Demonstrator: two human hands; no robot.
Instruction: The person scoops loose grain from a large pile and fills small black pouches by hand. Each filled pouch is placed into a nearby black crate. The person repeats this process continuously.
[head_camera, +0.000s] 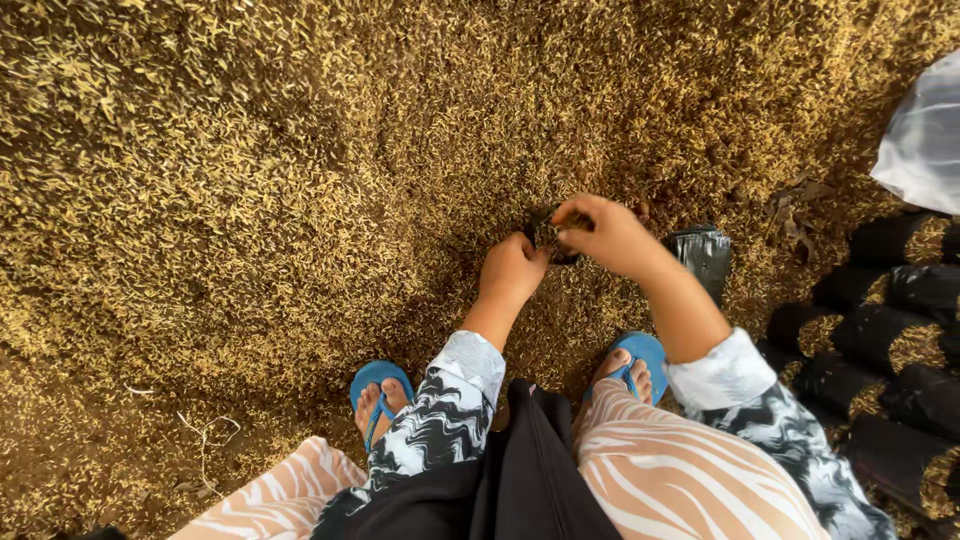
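both hands, left hand (512, 270) and right hand (605, 235), pinch a small black bag (548, 235) over loose, papery husks (250, 180).

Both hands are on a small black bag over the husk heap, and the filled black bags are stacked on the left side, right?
Not quite. The head view shows the filled black bags stacked on the right side, not the left. The rest holds: the left hand and right hand both hold a small black bag over the husk heap.

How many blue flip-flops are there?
2. One blue flip-flop is on the foot at lower left; the other blue flip-flop is right of centre, below the right hand. Legs partly cover both.
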